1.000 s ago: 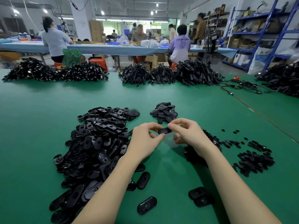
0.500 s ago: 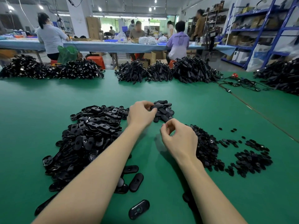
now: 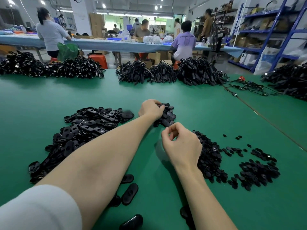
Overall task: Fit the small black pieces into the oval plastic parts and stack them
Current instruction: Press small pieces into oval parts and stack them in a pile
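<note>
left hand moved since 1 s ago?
Yes. The left hand went away from the right hand, out to the small far pile of oval parts, and now rests on it.

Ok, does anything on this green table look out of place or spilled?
Nothing is damaged. A few oval parts lie loose near the table's front edge, apart from the big pile, and small black pieces are scattered between the two right-hand heaps. That looks like ordinary working mess.
</note>
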The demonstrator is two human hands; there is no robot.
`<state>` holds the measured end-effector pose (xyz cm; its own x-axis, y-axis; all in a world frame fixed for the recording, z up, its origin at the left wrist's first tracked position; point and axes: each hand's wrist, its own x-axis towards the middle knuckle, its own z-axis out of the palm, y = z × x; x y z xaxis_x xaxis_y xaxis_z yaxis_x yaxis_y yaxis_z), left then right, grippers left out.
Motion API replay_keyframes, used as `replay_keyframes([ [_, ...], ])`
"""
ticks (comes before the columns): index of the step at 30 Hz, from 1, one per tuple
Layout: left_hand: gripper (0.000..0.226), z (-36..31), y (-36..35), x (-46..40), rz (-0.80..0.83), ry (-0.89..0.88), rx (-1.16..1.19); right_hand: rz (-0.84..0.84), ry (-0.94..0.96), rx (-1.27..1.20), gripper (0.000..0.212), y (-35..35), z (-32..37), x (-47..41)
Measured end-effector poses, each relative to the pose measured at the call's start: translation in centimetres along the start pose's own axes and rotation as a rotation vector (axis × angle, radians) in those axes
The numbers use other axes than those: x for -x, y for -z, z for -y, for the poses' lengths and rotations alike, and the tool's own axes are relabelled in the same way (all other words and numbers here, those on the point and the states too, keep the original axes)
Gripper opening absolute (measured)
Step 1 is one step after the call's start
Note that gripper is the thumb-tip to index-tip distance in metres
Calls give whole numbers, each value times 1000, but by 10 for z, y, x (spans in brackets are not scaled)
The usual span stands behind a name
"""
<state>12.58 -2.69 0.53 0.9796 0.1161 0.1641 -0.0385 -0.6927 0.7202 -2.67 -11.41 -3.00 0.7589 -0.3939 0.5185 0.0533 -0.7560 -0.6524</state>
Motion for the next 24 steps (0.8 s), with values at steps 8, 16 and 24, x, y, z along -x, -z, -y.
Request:
replay_keyframes([
  [8,28,10,17,36,-128,20,349,-30,-11,8,24,2,1,-2],
  [16,7,31,50,115,51,-26,424,-5,11,32,24,3,5,-2],
  [24,16,41,64,124,178,26,506,536,125,30,26,24,29,-24],
])
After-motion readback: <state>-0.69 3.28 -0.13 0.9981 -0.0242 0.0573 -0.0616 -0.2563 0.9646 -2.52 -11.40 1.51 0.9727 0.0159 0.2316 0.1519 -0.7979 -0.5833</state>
